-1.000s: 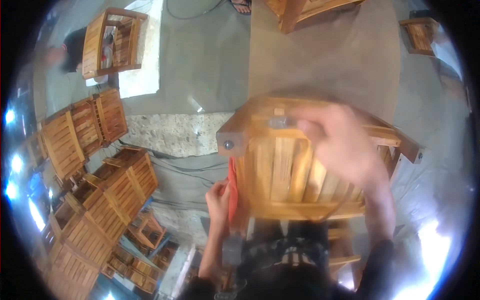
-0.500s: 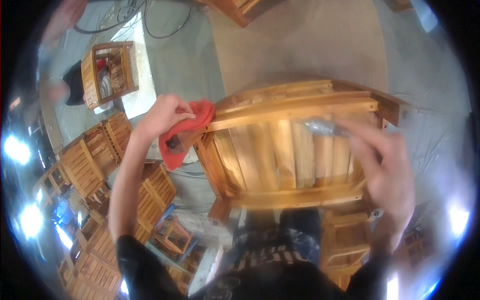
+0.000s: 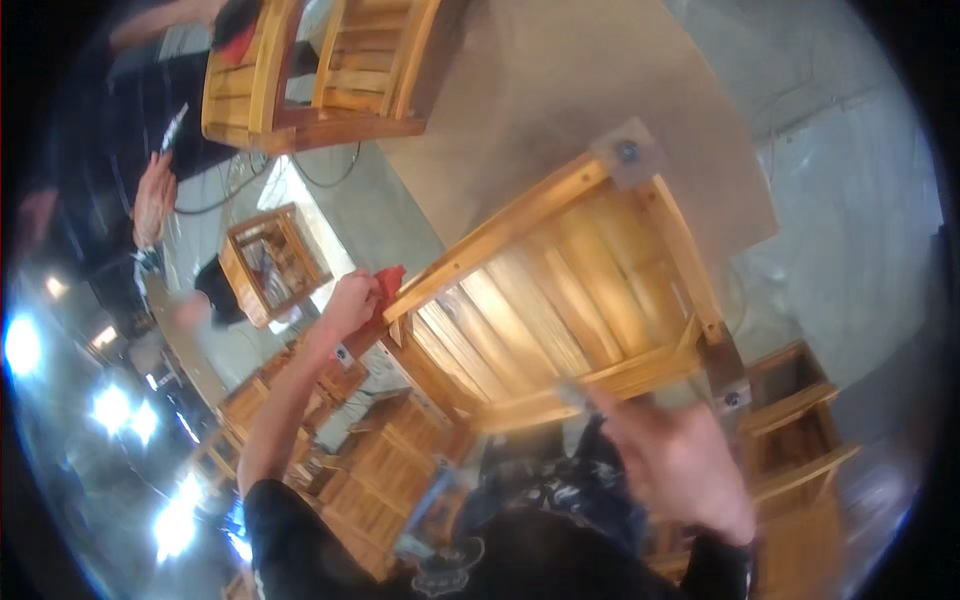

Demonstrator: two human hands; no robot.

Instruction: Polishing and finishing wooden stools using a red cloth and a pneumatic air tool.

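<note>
A slatted wooden furniture piece (image 3: 545, 300), seemingly a small chair or cabinet, is tilted in front of me with its slats and inner rails facing up. At its left end my left hand (image 3: 350, 305) is closed on a bunched red cloth (image 3: 391, 282), right by the corner of the far rail. My right hand (image 3: 688, 465), smeared by motion, is closed over the near rail. From its fingers juts a short greyish tool (image 3: 572, 393), too blurred to name. Pale square pads with dark centres, such as the corner pad (image 3: 627, 152), sit on the frame's corners.
Another wooden piece (image 3: 270, 135) stands at the far left, with a co-worker's arm above it. Near it a co-worker's hand (image 3: 153, 200) holds a slim pale object. A smaller wooden box (image 3: 278, 262) and stacked slatted pieces (image 3: 385, 455) lie left; more wooden frames (image 3: 795, 440) stand right.
The furniture piece has tipped, its right end swinging away from me. My right hand has come from the far rail down to the near one. My left hand still grips the cloth.
</note>
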